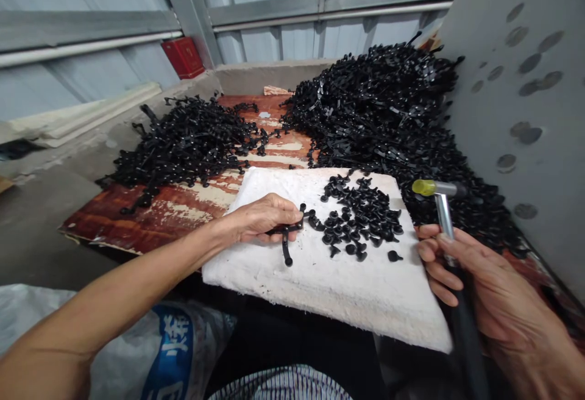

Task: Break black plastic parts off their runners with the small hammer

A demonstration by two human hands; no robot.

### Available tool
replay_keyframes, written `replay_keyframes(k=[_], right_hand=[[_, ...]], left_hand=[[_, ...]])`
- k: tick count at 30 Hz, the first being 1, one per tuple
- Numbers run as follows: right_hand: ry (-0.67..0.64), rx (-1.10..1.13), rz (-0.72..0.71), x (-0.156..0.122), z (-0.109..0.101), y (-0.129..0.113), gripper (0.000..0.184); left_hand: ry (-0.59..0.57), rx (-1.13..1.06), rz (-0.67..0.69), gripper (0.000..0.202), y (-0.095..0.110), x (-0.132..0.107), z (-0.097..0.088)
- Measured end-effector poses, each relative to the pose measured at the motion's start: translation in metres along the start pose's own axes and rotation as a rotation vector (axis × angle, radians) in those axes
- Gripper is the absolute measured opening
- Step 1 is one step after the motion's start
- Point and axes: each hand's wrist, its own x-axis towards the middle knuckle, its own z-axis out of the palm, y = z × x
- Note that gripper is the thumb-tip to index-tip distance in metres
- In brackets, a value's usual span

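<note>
My left hand (267, 217) is closed on a black branched part (287, 247), with thin arms ending in round tips; it is held low over a white cloth pad (256, 272). Just right of those fingers lies a loose group of small black knobs (361, 214), round-headed with short stems. My right hand (475, 278) grips a mallet (444, 211) by its black handle, beyond the pad's right edge. The mallet's head points up, with a yellow face on the left and a dark face on the right.
A large heap of black parts (384, 101) rises behind the pad, and a smaller heap (183, 141) sits at left on the worn red-brown board (205, 202). A grey panel (539, 144) stands at right. Below left is a white sack (123, 357); a red tin (183, 57) sits in the back corner.
</note>
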Motion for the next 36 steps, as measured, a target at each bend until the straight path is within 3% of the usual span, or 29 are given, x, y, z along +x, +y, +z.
replay_keyframes(k=[13,27,36], right_hand=[[0.058,0.003,0.001,-0.001,0.005,-0.003,0.054],[-0.034,-0.01,-0.02,0.0,-0.005,0.003,0.041],[-0.039,-0.009,-0.01,-0.002,-0.007,0.004,0.042]], left_hand=[[-0.021,-0.025,-0.016,0.024,-0.002,0.002,-0.003],[-0.029,-0.014,-0.029,0.027,-0.003,0.001,-0.003],[0.056,0.059,-0.026,0.027,0.001,0.003,-0.001]])
